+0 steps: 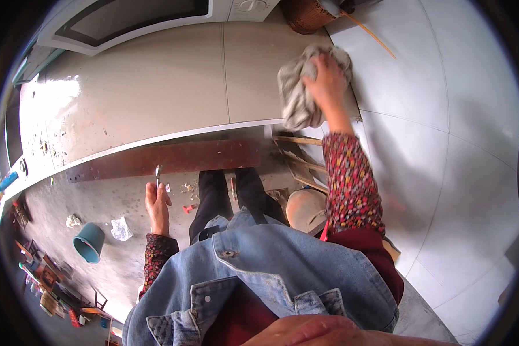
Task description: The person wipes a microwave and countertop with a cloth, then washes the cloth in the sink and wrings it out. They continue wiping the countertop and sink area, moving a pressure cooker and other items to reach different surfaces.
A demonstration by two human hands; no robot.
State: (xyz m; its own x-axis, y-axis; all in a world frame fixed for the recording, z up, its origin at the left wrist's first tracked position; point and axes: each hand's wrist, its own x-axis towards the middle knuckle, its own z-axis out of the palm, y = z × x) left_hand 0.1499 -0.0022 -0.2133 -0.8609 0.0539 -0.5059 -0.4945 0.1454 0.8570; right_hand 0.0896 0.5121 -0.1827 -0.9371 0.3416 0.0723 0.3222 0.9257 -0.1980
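Rag: soft-looking cloth, wrinkled, matt. Counter: smooth tile, glossy where light strikes. Tool: shiny metal. Board: wood, worn-looking, low sheen. Bucket: smooth plastic. Vest: denim, matt. Wall: smooth tile, faint sheen.

Saw a grey-beige cloth bunched on the right end of the desk, near the white tiles. Found it soft and crumpled, gathered in thick, uneven folds with darker creases. Noted it under the spread fingers of the right hand, bulging out mostly to their left and reaching the desk's front edge. Saw also a small silvery metal piece, held in the left hand with its shiny, rounded end pointing away from the body. Found its lower part hidden by the fingers, its kind too small to tell.
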